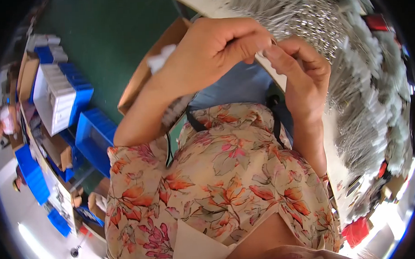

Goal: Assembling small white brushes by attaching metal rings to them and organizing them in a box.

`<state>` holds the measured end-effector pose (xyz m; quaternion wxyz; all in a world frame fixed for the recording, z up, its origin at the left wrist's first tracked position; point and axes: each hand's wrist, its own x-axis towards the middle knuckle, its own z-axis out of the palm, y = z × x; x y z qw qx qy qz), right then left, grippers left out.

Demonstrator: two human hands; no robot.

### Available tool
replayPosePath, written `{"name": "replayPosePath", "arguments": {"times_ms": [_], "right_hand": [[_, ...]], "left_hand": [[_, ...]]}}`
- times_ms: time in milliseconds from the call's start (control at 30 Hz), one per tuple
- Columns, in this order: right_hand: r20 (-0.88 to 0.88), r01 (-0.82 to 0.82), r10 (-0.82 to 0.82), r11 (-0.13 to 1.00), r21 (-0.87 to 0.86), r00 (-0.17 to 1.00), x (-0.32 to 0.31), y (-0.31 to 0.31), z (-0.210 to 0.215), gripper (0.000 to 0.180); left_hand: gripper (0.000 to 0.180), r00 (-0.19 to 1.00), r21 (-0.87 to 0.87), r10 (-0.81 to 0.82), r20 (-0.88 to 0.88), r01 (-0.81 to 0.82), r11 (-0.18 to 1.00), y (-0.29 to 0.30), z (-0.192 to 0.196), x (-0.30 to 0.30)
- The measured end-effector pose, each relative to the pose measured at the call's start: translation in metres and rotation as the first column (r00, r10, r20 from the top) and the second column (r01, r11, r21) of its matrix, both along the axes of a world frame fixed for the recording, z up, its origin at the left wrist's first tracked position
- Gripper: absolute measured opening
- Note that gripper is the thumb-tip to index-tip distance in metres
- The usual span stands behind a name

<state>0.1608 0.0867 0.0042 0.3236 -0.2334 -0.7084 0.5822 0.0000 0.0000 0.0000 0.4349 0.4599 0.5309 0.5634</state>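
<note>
My left hand (pixel 213 47) is raised in front of me with its fingers curled, thumb and forefinger pinched at a small white piece (pixel 263 54). My right hand (pixel 301 76) meets it from the right, its thumb and fingertips pressed on the same piece. Most of the piece is hidden by the fingers, so its shape is unclear. Just behind the hands a big heap of small grey and silver parts (pixel 352 79) covers a white tabletop (pixel 331 139). My floral top (pixel 218 175) fills the lower middle of the view.
A brown cardboard box (pixel 141 77) with a white scrap stands on the green floor (pixel 108 32) at the left. Further left are blue bins (pixel 95 133) and a white tray of parts (pixel 55 98). Red items (pixel 357 231) lie at the lower right.
</note>
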Motion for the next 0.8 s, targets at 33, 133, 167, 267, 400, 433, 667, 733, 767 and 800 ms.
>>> {"name": "replayPosePath", "arguments": {"times_ms": [33,133,167,267,400,433,667,733,767,800], "right_hand": [[-0.01,-0.141,0.144,0.956,-0.256,0.99,0.004,0.006,-0.008,0.012],[0.009,-0.31,0.398,0.728,-0.611,0.917,-0.005,0.009,-0.028,0.015],[0.058,-0.319,0.503,0.628,-0.709,0.862,-0.012,0.008,-0.034,0.015],[0.174,-0.307,0.536,0.687,-0.659,0.826,-0.023,0.005,-0.055,0.015],[0.282,-0.24,0.419,0.832,-0.501,0.863,-0.021,0.012,-0.062,0.016],[0.296,-0.211,0.378,0.857,-0.469,0.877,-0.021,0.01,-0.061,0.016],[0.356,-0.108,0.31,0.866,-0.488,0.881,0.0,0.011,-0.076,0.016],[0.335,-0.131,0.337,0.85,-0.511,0.88,-0.004,0.011,-0.071,0.016],[0.311,-0.15,0.357,0.833,-0.533,0.88,-0.006,0.013,-0.071,0.016],[0.311,-0.144,0.352,0.833,-0.535,0.883,-0.005,0.016,-0.071,0.016]], "left_hand": [[0.021,0.966,0.089,-0.105,-0.238,0.129,0.988,-0.003,-0.007,-0.006],[0.025,0.838,0.028,-0.276,-0.47,0.327,0.945,-0.019,-0.027,-0.031],[0.026,0.802,-0.069,-0.381,-0.46,0.396,0.916,-0.026,-0.035,-0.039],[0.023,0.839,-0.101,-0.273,-0.471,0.256,0.961,-0.042,-0.069,-0.051],[0.021,0.835,-0.262,0.522,-0.174,-0.55,0.793,-0.079,-0.168,-0.09],[0.022,0.707,-0.234,0.691,-0.149,-0.704,0.67,-0.099,-0.201,-0.105],[0.033,0.335,-0.357,0.671,-0.662,-0.928,0.11,-0.283,-0.428,-0.1],[0.05,0.333,-0.683,0.726,-0.601,-0.686,-0.251,-0.339,-0.479,-0.057],[0.051,0.395,-0.643,0.57,-0.72,-0.688,-0.335,-0.362,-0.501,-0.031],[0.052,0.464,-0.604,0.399,-0.791,-0.695,-0.389,-0.361,-0.517,-0.014]]}}
